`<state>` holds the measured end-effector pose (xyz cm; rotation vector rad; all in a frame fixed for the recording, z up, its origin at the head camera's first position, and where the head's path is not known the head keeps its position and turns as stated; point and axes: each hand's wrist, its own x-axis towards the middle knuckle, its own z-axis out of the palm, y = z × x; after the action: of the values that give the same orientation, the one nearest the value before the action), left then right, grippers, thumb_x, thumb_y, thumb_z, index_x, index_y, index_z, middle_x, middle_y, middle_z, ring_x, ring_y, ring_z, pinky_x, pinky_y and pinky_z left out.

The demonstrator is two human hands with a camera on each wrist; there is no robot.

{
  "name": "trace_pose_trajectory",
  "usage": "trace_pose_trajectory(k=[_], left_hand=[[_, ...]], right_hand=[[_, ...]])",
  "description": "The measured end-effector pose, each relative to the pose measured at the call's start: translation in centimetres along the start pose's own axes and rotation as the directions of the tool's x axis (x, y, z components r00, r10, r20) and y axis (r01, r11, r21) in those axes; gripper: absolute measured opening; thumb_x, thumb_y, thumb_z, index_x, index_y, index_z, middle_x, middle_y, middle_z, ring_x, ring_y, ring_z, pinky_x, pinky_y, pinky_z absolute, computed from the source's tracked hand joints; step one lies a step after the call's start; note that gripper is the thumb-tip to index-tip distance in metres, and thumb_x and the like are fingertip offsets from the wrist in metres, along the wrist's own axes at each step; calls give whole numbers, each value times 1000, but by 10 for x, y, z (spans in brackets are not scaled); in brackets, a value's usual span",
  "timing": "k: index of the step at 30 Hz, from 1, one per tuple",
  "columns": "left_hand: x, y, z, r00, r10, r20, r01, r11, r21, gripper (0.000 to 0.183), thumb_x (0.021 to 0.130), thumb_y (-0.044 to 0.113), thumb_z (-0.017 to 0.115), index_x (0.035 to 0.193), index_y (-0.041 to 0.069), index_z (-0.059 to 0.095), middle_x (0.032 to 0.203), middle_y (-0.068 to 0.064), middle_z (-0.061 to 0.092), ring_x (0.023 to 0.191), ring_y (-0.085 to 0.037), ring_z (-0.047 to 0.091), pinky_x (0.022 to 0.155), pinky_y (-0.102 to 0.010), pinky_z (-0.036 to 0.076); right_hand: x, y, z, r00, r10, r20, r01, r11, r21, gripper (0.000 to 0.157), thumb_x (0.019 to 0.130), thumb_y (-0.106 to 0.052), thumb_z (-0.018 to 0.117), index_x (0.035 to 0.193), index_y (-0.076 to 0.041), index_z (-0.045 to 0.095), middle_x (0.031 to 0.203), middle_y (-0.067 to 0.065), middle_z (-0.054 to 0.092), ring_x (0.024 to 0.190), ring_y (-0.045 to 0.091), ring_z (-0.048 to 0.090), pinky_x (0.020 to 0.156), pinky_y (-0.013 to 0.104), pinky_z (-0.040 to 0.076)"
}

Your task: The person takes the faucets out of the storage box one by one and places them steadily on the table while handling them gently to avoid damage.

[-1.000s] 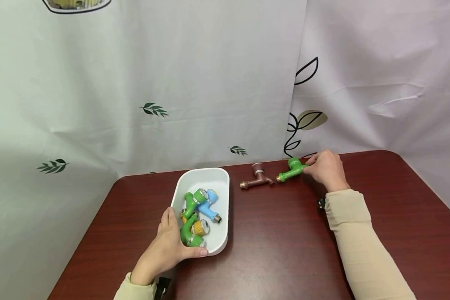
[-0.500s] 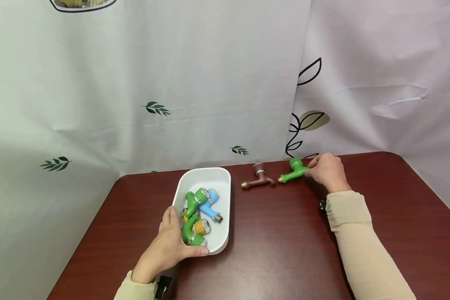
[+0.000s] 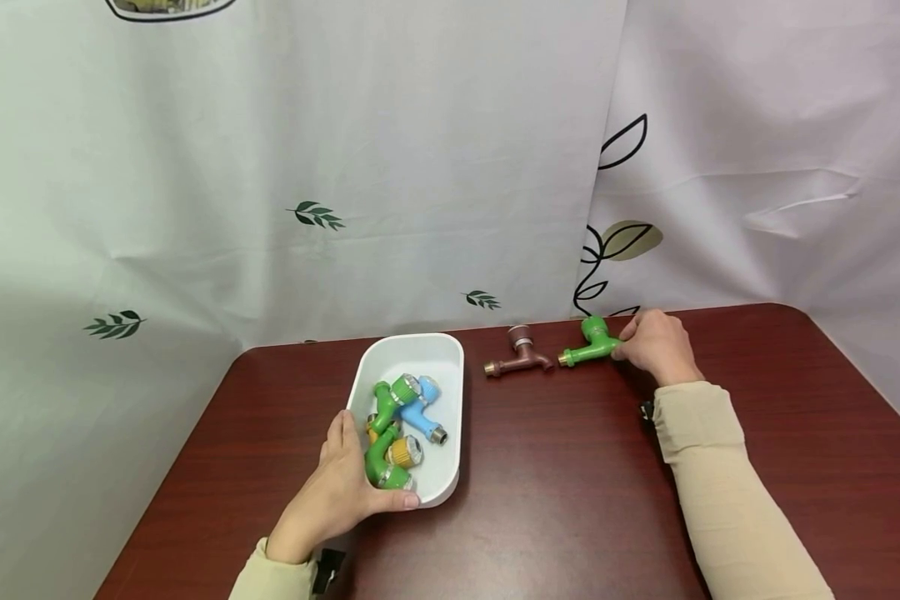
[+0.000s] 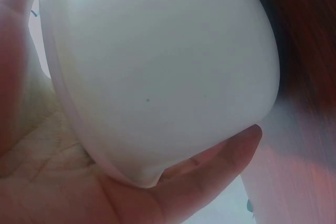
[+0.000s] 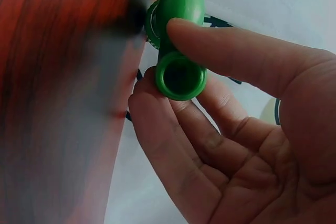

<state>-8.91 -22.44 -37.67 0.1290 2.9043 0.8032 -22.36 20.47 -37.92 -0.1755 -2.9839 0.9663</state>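
Note:
My left hand (image 3: 337, 483) grips the near left corner of a white plastic tub (image 3: 453, 417), thumb along its near end and fingers along its left side. Inside lie two green taps (image 3: 384, 408), a blue tap (image 3: 418, 418) and a yellow tap (image 3: 403, 452), overlapping one another. At the back right my right hand (image 3: 656, 346) pinches the spout end of another green tap (image 3: 591, 350) between thumb and fingers. The right wrist view shows the open mouth of its spout (image 5: 181, 77). A brown tap (image 3: 522, 354) lies just left of that green tap.
The dark red wooden table (image 3: 555, 500) ends at the back against a white curtain (image 3: 420, 167) printed with leaves. The brown tap lies between the tub and the right hand, close to the table's back edge.
The whole head view has shifted slightly to the right. Both hands keep their hold, and the taps stay in nearly the same arrangement.

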Motion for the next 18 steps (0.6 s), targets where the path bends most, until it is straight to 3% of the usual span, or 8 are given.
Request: trace_pose_trajectory(k=[18], left_hand=[[0,2,-1,999,-28,33,29,1000,-6,150,59,60,91,152,-15,0,159,-33,3,144,-50,15,111,-59,31]], right_hand=[[3,5,5,999,13,34,-12,1000,-11,34,71,-16,88,95,1,70,97,22,66,92,43,58,75,51,48]])
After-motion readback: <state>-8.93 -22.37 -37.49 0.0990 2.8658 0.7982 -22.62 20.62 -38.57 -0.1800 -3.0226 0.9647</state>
